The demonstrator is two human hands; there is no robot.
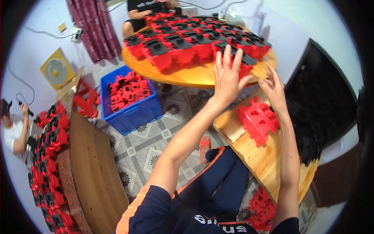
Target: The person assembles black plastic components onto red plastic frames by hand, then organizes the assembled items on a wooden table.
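My left hand reaches over the near right edge of the round table, fingers stretched and spread. Its fingertips overlap a red plastic housing with a black top; whether they touch it I cannot tell. To the right, my right hand is raised with fingers bent and apart, nothing visible in them. Below it, a bare red plastic housing lies on the wooden bench. Rows of similar red housings with black tops cover much of the round wooden table.
A blue crate of red parts stands on the tiled floor. Black parts lie at the bench's right end. More red-and-black housings line a surface at left. One person sits beyond the table, another at far left.
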